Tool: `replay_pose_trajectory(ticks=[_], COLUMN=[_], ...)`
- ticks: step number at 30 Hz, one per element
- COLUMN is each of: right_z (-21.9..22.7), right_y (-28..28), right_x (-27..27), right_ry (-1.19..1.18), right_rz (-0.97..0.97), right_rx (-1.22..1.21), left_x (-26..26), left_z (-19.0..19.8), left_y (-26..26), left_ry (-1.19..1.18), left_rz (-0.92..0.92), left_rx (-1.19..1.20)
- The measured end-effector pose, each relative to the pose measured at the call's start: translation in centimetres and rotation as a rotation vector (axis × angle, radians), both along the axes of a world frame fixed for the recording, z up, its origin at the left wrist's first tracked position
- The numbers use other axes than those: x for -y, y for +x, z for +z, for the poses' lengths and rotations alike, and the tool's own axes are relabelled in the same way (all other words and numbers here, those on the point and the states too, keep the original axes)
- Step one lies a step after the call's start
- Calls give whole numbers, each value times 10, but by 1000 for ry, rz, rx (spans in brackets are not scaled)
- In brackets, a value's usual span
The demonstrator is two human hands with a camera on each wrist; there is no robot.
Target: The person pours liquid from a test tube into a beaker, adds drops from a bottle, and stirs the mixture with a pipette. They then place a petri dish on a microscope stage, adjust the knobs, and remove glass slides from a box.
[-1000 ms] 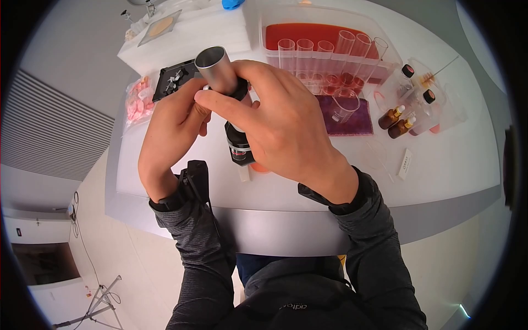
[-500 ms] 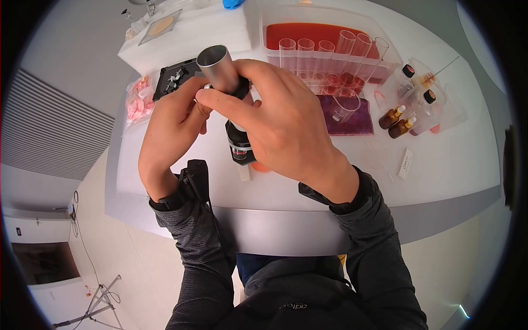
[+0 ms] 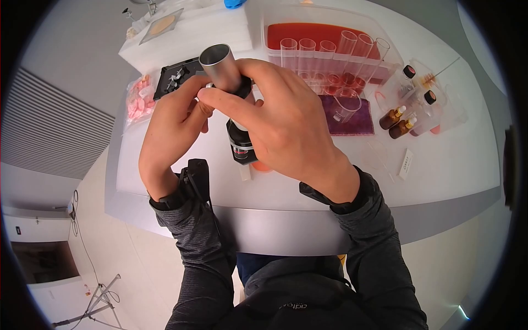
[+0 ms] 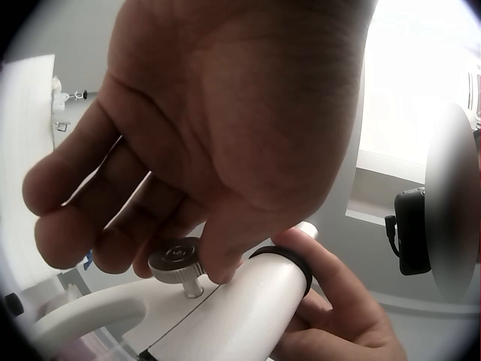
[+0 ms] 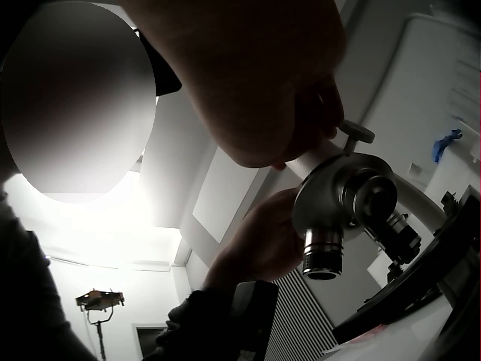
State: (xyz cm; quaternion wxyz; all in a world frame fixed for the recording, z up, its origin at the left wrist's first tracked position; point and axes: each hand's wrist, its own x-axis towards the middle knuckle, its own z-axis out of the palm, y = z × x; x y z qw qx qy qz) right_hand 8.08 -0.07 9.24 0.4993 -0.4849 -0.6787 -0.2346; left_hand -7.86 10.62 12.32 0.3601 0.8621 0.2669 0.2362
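Both hands are at a white microscope with a silver tube (image 3: 217, 69) pointing upward in the head view. My right hand (image 3: 297, 121) grips the tube around its dark collar, thumb and index finger on either side. From the left, my left hand (image 3: 170, 126) reaches in with bent fingers. In the left wrist view, its thumb and index finger pinch a knurled thumbscrew (image 4: 176, 256) on the white arm (image 4: 240, 316). Objective lenses (image 5: 323, 252) show on the turret in the right wrist view. The black stage (image 3: 170, 82) lies beyond my left hand.
Several clear tubes (image 3: 305, 55) stand before a plastic tub (image 3: 379, 22) of red liquid. A beaker (image 3: 346, 107) rests on a purple mat (image 3: 357, 126). Brown dropper bottles (image 3: 396, 118) stand right. At left lie a bag of pink pieces (image 3: 140, 99) and a white foam block (image 3: 187, 44).
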Motion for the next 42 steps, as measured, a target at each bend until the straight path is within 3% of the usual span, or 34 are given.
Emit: replay_pose_trajectory(ticks=[42], right_z=[-1], right_y=[0], right_x=[1], right_ry=[-4], right_rz=[3], right_rx=[2], left_x=[1], left_z=[0], left_y=[1], left_ry=[-7], left_rz=[-21], left_rx=[21])
